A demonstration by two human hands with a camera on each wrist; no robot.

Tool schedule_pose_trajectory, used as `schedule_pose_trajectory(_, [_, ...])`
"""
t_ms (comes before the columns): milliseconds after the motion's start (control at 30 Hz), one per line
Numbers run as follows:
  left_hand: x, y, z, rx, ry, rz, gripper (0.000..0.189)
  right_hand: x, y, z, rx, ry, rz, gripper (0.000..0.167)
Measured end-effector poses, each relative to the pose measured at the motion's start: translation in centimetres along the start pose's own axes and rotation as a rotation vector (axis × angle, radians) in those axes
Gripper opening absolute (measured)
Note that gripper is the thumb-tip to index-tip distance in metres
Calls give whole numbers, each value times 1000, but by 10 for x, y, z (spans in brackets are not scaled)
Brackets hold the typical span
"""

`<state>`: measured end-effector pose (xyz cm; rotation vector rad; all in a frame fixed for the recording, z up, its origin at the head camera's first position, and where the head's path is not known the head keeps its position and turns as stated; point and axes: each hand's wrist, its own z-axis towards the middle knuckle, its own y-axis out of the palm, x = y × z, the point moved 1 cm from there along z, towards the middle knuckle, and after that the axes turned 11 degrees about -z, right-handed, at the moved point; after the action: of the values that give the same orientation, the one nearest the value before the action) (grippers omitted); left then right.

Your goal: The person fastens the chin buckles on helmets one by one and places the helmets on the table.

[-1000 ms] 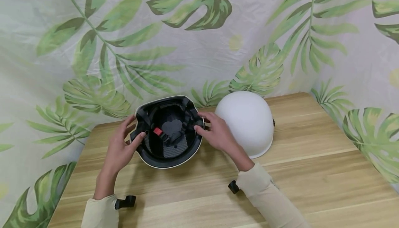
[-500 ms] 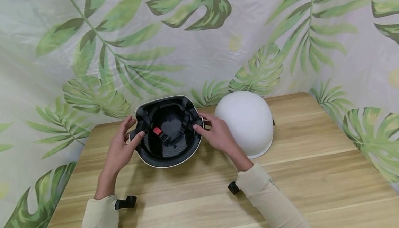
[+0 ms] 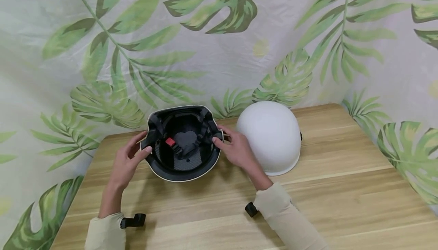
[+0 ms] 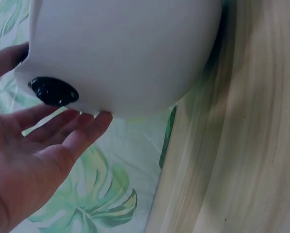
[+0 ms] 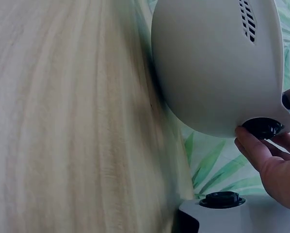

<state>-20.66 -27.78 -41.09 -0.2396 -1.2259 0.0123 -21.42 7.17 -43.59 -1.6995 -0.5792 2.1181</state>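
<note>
A white helmet (image 3: 180, 176) lies crown-down over the table, its black padded inside facing up in the head view. A red buckle (image 3: 170, 141) and black straps lie inside it. My left hand (image 3: 124, 165) holds its left rim, thumb on the inner edge and fingers outside, near a black round knob (image 4: 54, 91) in the left wrist view. At the opposite rim, my right hand (image 3: 237, 147) grips with its thumb inside; fingertips touch the shell beside another black knob (image 5: 263, 127). Vent slots (image 5: 248, 22) show on the shell.
A second white helmet (image 3: 268, 136) stands crown-up just right of my right hand, with a black knob (image 5: 222, 199) on its side. Under both is a wooden table (image 3: 342, 189). A leaf-patterned cloth (image 3: 219, 64) hangs right behind the table's back edge.
The held helmet has shifted slightly left and tilted a little. My left hand has moved left with it, its thumb now nearer the rim's edge. The second helmet stays in place.
</note>
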Motion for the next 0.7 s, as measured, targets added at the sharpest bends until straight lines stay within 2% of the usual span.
schedule_pose_trajectory(133, [1,-8,-2,-37,32,-102,51,0,2,-1,-1,11,-15,52])
schedule_pose_trajectory(333, [-2,-17,-4,-49,47,-123,50,2,7,-2,-9,12,10,53])
schedule_pose_trajectory(533, [-4,-18,-2,18,67,-182,48,6,14,0,-41,6,74,53])
schedule_pose_trajectory(700, [-5,-14,1,93,133,-219,44,8,18,-1,-80,40,142,56])
